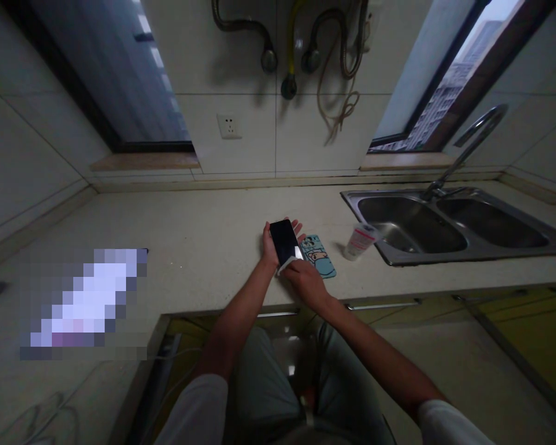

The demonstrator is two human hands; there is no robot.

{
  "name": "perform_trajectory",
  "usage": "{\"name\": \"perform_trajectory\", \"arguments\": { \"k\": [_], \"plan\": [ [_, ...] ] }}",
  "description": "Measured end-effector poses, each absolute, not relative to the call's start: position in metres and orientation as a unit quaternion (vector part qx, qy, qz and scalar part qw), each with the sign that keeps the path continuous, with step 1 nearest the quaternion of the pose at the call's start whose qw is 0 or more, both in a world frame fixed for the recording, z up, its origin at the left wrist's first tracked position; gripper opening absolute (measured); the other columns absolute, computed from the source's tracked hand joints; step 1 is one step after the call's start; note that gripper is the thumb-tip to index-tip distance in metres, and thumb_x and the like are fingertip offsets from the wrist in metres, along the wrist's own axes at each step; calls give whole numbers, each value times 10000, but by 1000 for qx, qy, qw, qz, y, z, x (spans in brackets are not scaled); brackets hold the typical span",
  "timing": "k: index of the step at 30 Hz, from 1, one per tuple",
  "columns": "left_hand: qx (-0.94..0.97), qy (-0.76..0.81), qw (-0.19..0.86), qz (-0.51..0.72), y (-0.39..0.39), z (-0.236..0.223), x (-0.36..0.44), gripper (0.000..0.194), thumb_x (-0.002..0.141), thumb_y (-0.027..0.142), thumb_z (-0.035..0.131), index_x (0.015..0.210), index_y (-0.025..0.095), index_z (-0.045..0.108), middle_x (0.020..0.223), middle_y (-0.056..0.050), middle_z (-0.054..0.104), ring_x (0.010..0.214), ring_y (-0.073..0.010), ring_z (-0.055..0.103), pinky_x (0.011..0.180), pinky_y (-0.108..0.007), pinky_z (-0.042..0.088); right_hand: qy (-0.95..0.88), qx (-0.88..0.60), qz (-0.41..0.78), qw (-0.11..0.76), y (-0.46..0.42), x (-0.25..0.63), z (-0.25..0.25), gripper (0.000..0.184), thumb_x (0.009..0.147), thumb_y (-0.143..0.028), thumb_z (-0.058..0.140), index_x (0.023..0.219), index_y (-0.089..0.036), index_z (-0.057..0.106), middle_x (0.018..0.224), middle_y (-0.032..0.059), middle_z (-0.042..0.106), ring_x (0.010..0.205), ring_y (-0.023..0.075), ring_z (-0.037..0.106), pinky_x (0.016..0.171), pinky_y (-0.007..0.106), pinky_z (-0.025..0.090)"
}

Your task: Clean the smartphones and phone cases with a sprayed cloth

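Observation:
My left hand (269, 242) is closed around a black phone (284, 241), holding it screen up just above the pale countertop (199, 235). My right hand (306, 279) is closed on a small white cloth or wipe (291, 262) and presses it against the phone's lower right edge. A blue phone case with a cartoon print (321, 256) lies flat on the counter just right of the phone. A small white bottle with a pink label (360, 240) lies a little further right, near the sink's rim.
A steel double sink (449, 244) with a curved tap (472, 141) fills the right of the counter. A wall socket (228, 125) and hanging hoses (290, 55) are on the back wall. A blurred patch covers the counter's left. Yellow cabinet fronts (528, 327) run below.

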State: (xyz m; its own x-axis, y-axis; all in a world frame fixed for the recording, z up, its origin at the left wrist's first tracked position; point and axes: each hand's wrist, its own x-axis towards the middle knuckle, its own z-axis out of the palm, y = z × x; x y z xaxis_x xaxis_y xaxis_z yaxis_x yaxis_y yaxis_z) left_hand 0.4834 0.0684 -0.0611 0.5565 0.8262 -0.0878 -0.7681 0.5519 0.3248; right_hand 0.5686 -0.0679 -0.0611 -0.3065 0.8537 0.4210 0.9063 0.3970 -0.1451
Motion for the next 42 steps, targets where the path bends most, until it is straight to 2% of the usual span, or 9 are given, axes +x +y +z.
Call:
{"name": "perform_trajectory", "arguments": {
  "k": [7,13,16,20,25,29,33,42],
  "plan": [
    [131,105,881,441,67,-58,483,623,891,647,407,1217,172,644,1257,-173,675,1353,-341,494,1128,-555,340,-816,-516,-46,257,-65,579,-67,174,931,-156,599,927,-198,768,871,60,693,835,200,576,722,298,379],
    [140,102,897,406,63,-55,482,596,892,651,410,1190,194,648,1197,-147,699,1224,-318,603,1047,-529,437,-779,-554,3,293,-68,618,-63,226,896,-111,575,955,-227,760,916,55,700,848,202,608,738,292,428],
    [153,117,916,351,60,-55,485,600,885,640,443,1219,179,630,1209,-169,687,1171,-321,633,1002,-515,472,-759,-551,51,341,-56,633,-57,244,870,-74,543,930,-208,738,954,63,700,860,194,634,749,286,469],
    [156,134,918,339,58,-52,487,604,904,628,416,1253,176,611,1213,-169,690,1116,-309,663,956,-478,506,-729,-552,60,401,-29,640,-45,171,869,-121,571,898,-193,723,883,62,704,835,198,648,774,302,497],
    [166,133,921,325,57,-46,483,602,920,637,388,1223,183,644,1049,-126,748,982,-298,711,922,-476,529,-669,-588,35,452,4,631,-29,147,893,-207,596,881,-189,742,870,68,716,794,195,654,767,307,504],
    [158,158,928,300,57,-46,479,648,896,684,405,1132,149,683,928,-138,759,909,-311,726,857,-461,556,-637,-602,27,481,24,624,-17,170,885,-205,590,906,-164,753,890,89,724,798,203,663,768,320,515],
    [141,154,933,294,56,-44,479,639,889,691,415,1049,142,700,869,-143,757,866,-317,732,808,-450,571,-666,-591,18,455,35,621,-6,197,875,-149,566,891,-182,760,899,78,732,837,202,668,800,318,515],
    [145,173,926,301,57,-48,482,568,908,641,448,962,137,703,813,-124,749,812,-288,732,782,-420,577,-779,-551,13,299,33,617,9,272,876,-63,518,943,-182,753,956,75,715,873,185,648,777,262,472]
  ]
}}
